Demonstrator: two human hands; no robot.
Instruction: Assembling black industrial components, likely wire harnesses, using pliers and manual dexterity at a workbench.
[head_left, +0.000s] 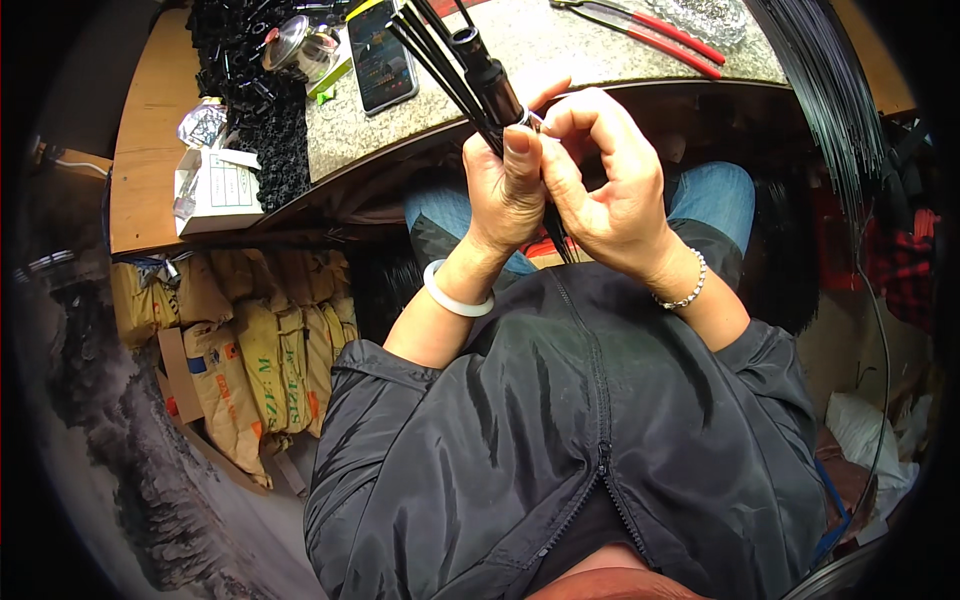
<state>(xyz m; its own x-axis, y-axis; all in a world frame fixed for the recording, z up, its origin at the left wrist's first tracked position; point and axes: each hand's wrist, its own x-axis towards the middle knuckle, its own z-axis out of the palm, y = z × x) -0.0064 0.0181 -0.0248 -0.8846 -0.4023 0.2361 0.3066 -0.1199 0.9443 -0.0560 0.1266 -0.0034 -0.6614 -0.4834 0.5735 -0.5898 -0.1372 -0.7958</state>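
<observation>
My left hand (502, 195) is closed around a bundle of thin black rods (428, 60) and a dark, stepped black tube (487, 82). The rods and tube tilt up toward the far left; the rods' lower ends stick out beneath my hands. Close against it, my right hand (618, 190) has its thumb and forefinger pinched beside the tube's lower end. A pale ring-like edge shows there, but what the right fingers hold is too small to make out. Both hands are above my lap, just in front of the table's near edge.
On the stone-topped table (480, 45) lie a phone (382, 60) and red-handled pliers (655, 35). A heap of small black parts (225, 60), a glass jar (300, 48) and a white box (220, 190) are left. Long black rods (825, 90) hang right; sacks (235, 375) stand below left.
</observation>
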